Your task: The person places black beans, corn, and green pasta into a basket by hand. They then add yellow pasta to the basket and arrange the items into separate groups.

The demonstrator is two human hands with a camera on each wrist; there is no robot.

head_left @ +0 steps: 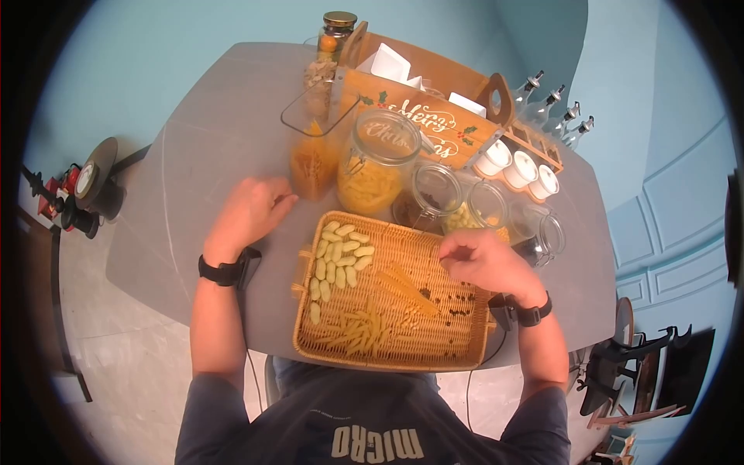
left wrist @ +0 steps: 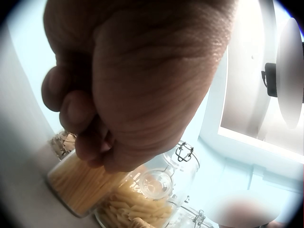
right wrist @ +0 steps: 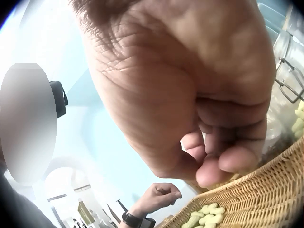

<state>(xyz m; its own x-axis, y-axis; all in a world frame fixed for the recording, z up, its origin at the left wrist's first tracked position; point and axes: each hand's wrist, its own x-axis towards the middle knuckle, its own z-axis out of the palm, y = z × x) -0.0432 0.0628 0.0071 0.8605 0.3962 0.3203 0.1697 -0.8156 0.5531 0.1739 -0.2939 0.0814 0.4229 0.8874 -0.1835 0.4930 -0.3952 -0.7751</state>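
A wicker tray (head_left: 411,353) holds peanuts in their shells (head_left: 337,260), penne (head_left: 360,329), long flat strips of pasta (head_left: 407,291) and rows of small dark pieces (head_left: 457,310). Over the tray's right side hovers my right hand (head_left: 488,260), its fingers loosely bent; nothing shows between them. My left hand (head_left: 252,209) hangs above the table left of the tray, loosely curled, with no object visible in it. Close to its fingertips stands a glass jar of spaghetti (head_left: 312,167), also seen beyond the hand as spaghetti (left wrist: 80,183) in the left wrist view.
Behind the tray stand a large jar of penne (head_left: 372,182), open smaller jars (head_left: 434,198) and a jar lying on its side (head_left: 539,232). Farther back are a wooden crate (head_left: 418,101), white lidded pots (head_left: 519,167), oil bottles (head_left: 550,105) and a tall dark-lidded jar (head_left: 337,35).
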